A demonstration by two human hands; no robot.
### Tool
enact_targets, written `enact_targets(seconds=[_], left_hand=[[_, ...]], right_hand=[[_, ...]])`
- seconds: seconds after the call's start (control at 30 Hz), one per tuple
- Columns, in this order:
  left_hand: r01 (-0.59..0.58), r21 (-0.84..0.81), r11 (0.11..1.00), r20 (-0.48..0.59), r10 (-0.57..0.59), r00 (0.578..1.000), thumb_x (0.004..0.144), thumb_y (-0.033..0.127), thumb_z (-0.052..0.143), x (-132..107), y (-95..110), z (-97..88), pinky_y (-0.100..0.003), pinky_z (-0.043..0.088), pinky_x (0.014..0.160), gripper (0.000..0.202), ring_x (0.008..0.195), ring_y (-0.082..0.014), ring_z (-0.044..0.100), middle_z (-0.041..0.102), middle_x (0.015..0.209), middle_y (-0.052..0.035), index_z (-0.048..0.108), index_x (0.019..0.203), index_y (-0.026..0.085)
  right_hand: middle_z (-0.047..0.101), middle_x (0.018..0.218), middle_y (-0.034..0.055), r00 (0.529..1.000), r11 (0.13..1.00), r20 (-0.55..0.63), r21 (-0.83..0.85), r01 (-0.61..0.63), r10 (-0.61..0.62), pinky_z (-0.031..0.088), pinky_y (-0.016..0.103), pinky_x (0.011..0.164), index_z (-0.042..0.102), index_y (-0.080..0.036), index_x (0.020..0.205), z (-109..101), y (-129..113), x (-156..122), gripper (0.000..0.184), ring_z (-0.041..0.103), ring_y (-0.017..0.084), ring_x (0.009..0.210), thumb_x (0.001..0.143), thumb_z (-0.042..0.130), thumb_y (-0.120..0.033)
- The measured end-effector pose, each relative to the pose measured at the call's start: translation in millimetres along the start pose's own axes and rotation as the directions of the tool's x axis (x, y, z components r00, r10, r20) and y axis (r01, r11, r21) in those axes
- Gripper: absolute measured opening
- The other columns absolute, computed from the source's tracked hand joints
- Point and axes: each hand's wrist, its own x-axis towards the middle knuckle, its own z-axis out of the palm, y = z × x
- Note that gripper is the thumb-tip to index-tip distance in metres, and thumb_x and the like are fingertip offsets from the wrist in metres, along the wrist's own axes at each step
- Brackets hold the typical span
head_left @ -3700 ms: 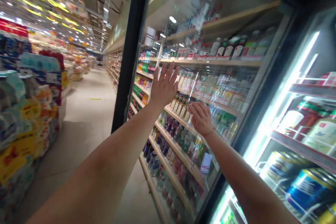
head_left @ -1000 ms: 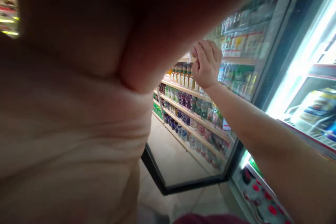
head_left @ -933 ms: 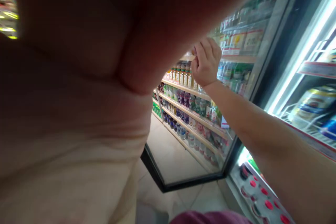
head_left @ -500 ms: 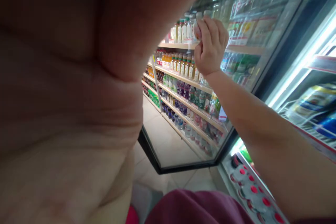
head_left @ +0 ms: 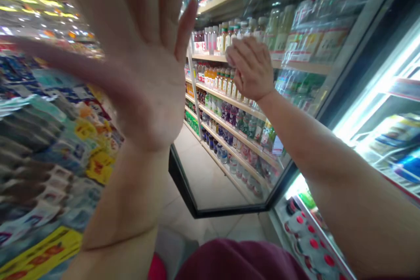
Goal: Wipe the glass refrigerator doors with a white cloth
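My left hand (head_left: 147, 70) is raised close to the camera, palm towards me. Its fingers are spread and hold nothing, and the upper ones run out of the picture. Stretched out before the glass door (head_left: 213, 188), my right hand (head_left: 252, 68) has its fingers curled together at the pane. A small pale, pinkish patch shows at its fingertips; whether this is a wad of something or a reflection in the glass, I cannot tell. The door stands swung open from the lit fridge (head_left: 361, 127), with bottled drinks (head_left: 226, 83) seen through or mirrored in its pane.
Cans (head_left: 393, 135) lie on a wire shelf in the fridge at right. Below them are red-topped containers (head_left: 314, 243). Stacked packaged goods (head_left: 49, 153) fill the left side, with a yellow sign (head_left: 42, 253) at their front. The tiled floor (head_left: 183, 197) shows under the door.
My left hand has moved away from the camera, where it covered the left half of the view, and now shows spread fingers. My right hand has shifted a little left along the glass.
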Motion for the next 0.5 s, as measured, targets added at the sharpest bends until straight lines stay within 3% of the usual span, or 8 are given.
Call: enact_targets(seconds=[0.07,0.1,0.17,0.2,0.33,0.4,0.5], left_hand=[[-0.007,0.053,0.999,-0.124,0.014,0.992,0.095,0.063,-0.019,10,-8,13.1,-0.053,0.016,0.12,0.08,0.155,-0.029,-0.001,0.013,0.168,0.0129,0.005,0.165,0.035],[-0.01,0.136,0.991,-0.133,0.028,0.991,0.099,0.071,0.0,14,-18,21.1,-0.048,0.009,0.126,0.08,0.157,-0.0286,0.004,0.016,0.169,0.007,0.013,0.165,0.028],[-0.003,0.294,0.956,-0.118,0.039,0.992,0.099,0.075,0.027,18,-42,37.8,-0.042,-0.001,0.131,0.084,0.158,-0.0269,0.005,0.02,0.17,-0.0001,0.029,0.162,0.02],[0.007,0.32,0.947,-0.109,0.029,0.994,0.099,0.073,0.032,18,-55,45.6,-0.042,-0.006,0.131,0.081,0.159,-0.0253,0.004,0.018,0.17,0.0013,0.03,0.162,0.02],[0.034,0.288,0.957,-0.043,-0.022,0.999,0.1,0.061,0.04,14,-89,67.3,-0.044,-0.014,0.13,0.071,0.158,-0.0163,-0.008,0.007,0.168,0.0149,0.028,0.162,0.027],[0.064,0.286,0.956,-0.02,-0.06,0.998,0.1,0.062,0.039,11,-92,72.0,-0.045,-0.017,0.129,0.072,0.157,-0.0138,-0.014,0.004,0.168,0.0157,0.027,0.162,0.027],[0.084,0.27,0.959,-0.009,-0.085,0.996,0.099,0.061,0.035,8,-90,73.6,-0.043,-0.022,0.128,0.073,0.153,-0.0121,-0.022,0.005,0.168,0.0142,0.024,0.163,0.027]], right_hand=[[0.044,0.16,0.0008,0.982,0.99,0.125,0.043,0.134,-0.139,0.029,0.057,0.125,0.045,-0.028,0.154,-2,-3,1,0.055,0.035,0.028,0.152,0.1,0.037,-0.037],[0.044,0.16,0.0006,0.974,0.985,0.151,0.061,0.159,-0.167,0.029,0.057,0.126,0.045,-0.029,0.154,-3,-3,1,0.054,0.035,0.027,0.152,0.101,0.036,-0.037],[0.044,0.16,0.0021,0.987,0.992,0.117,0.073,0.102,-0.11,0.028,0.057,0.126,0.045,-0.029,0.154,-3,-2,2,0.053,0.033,0.027,0.153,0.103,0.031,-0.035],[0.044,0.161,0.0032,0.997,0.997,0.068,0.074,0.031,-0.036,0.027,0.057,0.126,0.044,-0.028,0.155,-3,0,2,0.054,0.032,0.027,0.154,0.104,0.028,-0.035],[0.042,0.161,0.0067,0.965,0.973,-0.13,0.077,-0.219,0.227,0.025,0.06,0.126,0.043,-0.025,0.156,3,5,1,0.056,0.029,0.029,0.155,0.105,0.022,-0.033],[0.043,0.16,0.0081,0.967,0.977,-0.141,0.043,-0.207,0.211,0.026,0.06,0.125,0.045,-0.023,0.155,4,3,-1,0.055,0.033,0.03,0.153,0.104,0.024,-0.032],[0.048,0.158,0.0077,0.999,1.0,-0.023,-0.01,-0.026,0.025,0.029,0.057,0.125,0.047,-0.021,0.152,0,-3,2,0.053,0.038,0.027,0.15,0.102,0.029,-0.029]])
